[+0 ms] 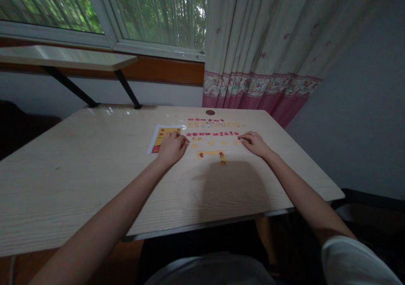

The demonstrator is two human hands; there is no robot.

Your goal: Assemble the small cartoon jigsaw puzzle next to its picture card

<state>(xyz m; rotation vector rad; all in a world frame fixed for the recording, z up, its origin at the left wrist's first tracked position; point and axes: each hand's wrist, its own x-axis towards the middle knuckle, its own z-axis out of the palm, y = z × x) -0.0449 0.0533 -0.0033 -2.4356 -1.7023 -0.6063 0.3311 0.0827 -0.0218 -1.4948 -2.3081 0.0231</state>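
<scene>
My left hand (173, 146) rests over the right part of a printed yellow and red picture sheet (156, 149). Its fingers are bent, and a small dark red jigsaw piece (187, 141) shows at the tips. My right hand (255, 144) lies at the right end of a row of red jigsaw pieces (207, 134), thumb and fingertips together at a tiny reddish piece (239, 138). Several loose yellow pieces (211, 143) are spread between the hands. Nearer to me lies a joined strip of yellow pieces (210, 153) with red and dark markings, bending down at its right end.
Further back are another red row (196, 119) and a band of yellow and white pieces (215, 125). A round brown spot (210, 112) is by the table's (79, 179) far edge. A raised shelf (69, 59) stands at the back left, a curtain (253, 57) behind.
</scene>
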